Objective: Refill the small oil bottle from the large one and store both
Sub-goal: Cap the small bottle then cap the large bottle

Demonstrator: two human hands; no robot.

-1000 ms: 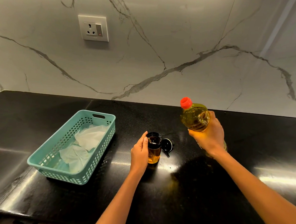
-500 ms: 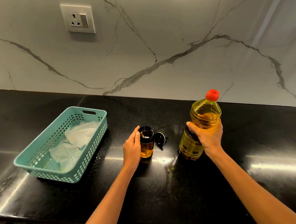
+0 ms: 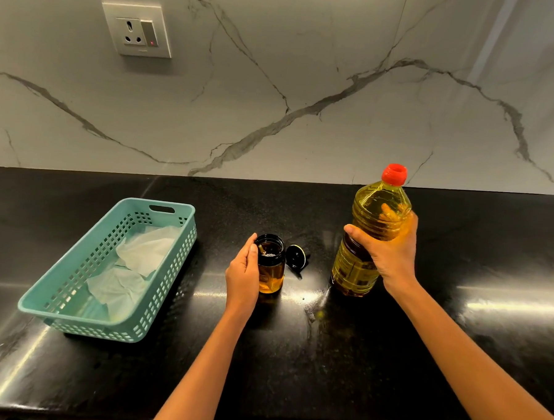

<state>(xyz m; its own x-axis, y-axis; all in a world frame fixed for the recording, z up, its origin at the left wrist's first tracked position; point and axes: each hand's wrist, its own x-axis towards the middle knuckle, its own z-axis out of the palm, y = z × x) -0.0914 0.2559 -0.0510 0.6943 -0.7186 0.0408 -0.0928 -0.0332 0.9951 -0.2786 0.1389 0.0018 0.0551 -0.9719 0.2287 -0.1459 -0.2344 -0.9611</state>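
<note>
Two hands at work: the left hand (image 3: 242,274) cups the small bottle (image 3: 271,270), open and part full, lid (image 3: 295,256) just right of it; the right hand (image 3: 390,251) wraps the capped large bottle (image 3: 375,205), farther right. Best steady the small bottle and lid it before the basket (image 3: 96,328), left of it.

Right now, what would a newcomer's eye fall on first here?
The large bottle of yellow oil with its red cap, right of centre on the black counter, gripped by the right hand. Next, the open small bottle at centre, held by the left hand, its black lid lying just right of it. At left sits a teal basket lined with white paper.
</note>
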